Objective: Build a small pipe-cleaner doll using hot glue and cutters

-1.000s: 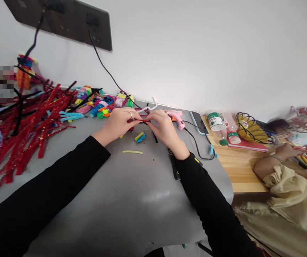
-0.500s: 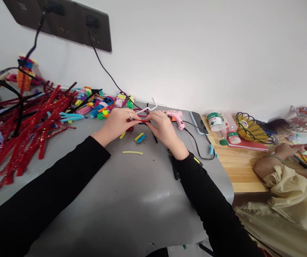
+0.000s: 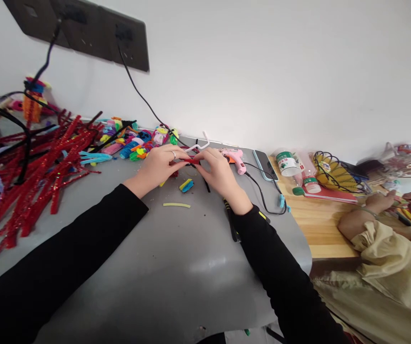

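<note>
Between my two hands is a short red pipe cleaner (image 3: 193,161), pinched at both ends. My left hand (image 3: 158,168), with a ring on one finger, grips its left end. The fingertips of my right hand (image 3: 220,176) close on the other end. Just behind them a white bent pipe cleaner (image 3: 201,143) sticks up; where its lower end goes is hidden. In front of the hands lie a small blue and yellow pipe cleaner piece (image 3: 186,185) and a pale yellow strip (image 3: 176,205). A pair of dark-handled pliers or cutters (image 3: 231,222) is partly under my right forearm.
A pink glue gun (image 3: 237,159) with a black cord rests right of my hands, beside a phone (image 3: 265,165). Red glittery pipe cleaners (image 3: 44,177) are heaped at left, colourful pipe cleaner figures (image 3: 137,141) along the wall. Another person's hand (image 3: 379,203) works at the wooden table (image 3: 320,229).
My fingertips have drawn slightly closer together along the red pipe cleaner. The white bent piece has shifted a little. The other person's hands at right have moved slightly.
</note>
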`<state>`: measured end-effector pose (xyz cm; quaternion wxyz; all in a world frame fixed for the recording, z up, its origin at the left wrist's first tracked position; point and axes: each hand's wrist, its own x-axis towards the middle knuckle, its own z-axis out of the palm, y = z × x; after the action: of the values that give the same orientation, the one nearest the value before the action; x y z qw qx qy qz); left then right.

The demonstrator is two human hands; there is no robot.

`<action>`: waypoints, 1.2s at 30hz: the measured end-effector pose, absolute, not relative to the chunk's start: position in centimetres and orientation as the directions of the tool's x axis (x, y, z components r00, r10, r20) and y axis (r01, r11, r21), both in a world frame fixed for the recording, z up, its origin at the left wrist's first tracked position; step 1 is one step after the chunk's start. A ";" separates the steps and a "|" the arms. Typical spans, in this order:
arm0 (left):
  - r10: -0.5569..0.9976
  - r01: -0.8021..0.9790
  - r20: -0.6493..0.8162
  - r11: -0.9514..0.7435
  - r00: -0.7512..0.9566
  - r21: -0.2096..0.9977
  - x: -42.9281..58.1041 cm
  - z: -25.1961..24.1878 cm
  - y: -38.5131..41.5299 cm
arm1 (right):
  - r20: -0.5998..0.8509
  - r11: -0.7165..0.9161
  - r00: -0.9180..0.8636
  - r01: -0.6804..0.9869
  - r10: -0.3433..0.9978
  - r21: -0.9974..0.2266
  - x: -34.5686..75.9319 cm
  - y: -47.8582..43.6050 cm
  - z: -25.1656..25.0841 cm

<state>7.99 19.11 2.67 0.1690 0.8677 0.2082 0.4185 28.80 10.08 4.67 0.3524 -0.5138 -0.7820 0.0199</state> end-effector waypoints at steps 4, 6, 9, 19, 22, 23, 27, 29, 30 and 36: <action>0.536 0.272 0.649 -0.841 0.540 0.469 7.8 2.9 19.1 | 0.498 0.467 -0.242 0.791 0.832 -0.396 28.7 10.0 4.8; 0.552 0.285 0.633 -0.830 0.543 0.479 7.8 3.0 19.0 | 0.497 0.467 -0.241 0.790 0.833 -0.399 28.7 10.0 4.8; 0.563 0.282 0.616 -0.820 0.551 0.497 7.9 3.2 18.8 | 0.501 0.466 -0.237 0.789 0.832 -0.400 28.7 10.0 4.8; 0.701 0.220 0.530 -0.680 0.478 0.700 7.8 4.2 18.2 | 0.566 0.488 -0.188 0.753 0.803 -0.442 28.4 10.1 4.7; 0.739 0.259 0.497 -0.644 0.455 0.720 7.7 4.3 18.4 | 0.587 0.336 0.004 0.817 0.810 -0.469 29.2 10.2 4.8; 0.742 0.270 0.488 -0.640 0.460 0.719 7.6 4.2 18.4 | 0.591 0.247 0.099 0.844 0.801 -0.476 29.8 10.2 4.8; 0.688 0.282 0.480 -0.689 0.545 0.667 7.7 3.7 18.8 | 0.540 -0.100 0.349 0.894 0.766 -0.436 33.0 10.0 4.9; 0.629 0.291 0.482 -0.744 0.610 0.602 7.8 3.1 19.1 | 0.460 -0.278 0.437 0.885 0.773 -0.374 34.3 9.7 4.7; 0.601 0.297 0.477 -0.767 0.641 0.568 7.9 2.8 19.3 | 0.402 -0.356 0.473 0.873 0.784 -0.332 34.7 9.6 4.5; 0.551 0.299 0.538 -0.821 0.638 0.486 8.1 2.6 19.6 | 0.204 -0.515 0.543 0.839 0.815 -0.176 35.6 9.2 4.1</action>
<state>8.10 19.56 2.62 0.1792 0.8870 0.2394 0.3518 35.62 9.22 4.07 0.1274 -0.8690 -0.4758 -0.0477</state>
